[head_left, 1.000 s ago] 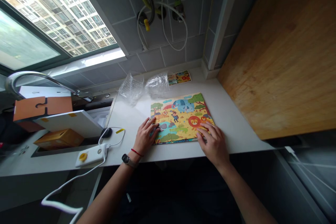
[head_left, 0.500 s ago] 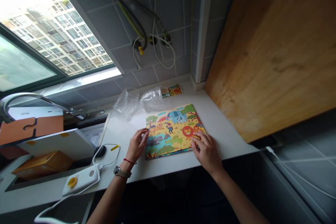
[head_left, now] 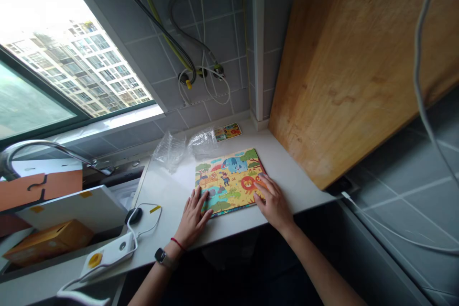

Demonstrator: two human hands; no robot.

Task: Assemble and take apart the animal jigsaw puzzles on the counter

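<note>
Both hands held open, nothing grasped: left hand (head_left: 193, 217) laid flat against the lower-left edge of a colourful rectangular safari jigsaw puzzle (head_left: 229, 181), right hand (head_left: 274, 203) resting fingertips-down on its lower-right corner.

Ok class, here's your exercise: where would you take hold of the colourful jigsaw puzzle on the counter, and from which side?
Probably by its left and right edges, coming from the near side, where the left hand and right hand rest. The colourful rectangular jigsaw puzzle lies flat and thin on the white countertop, and its visible seams suggest that it could split if lifted by one edge.
</note>
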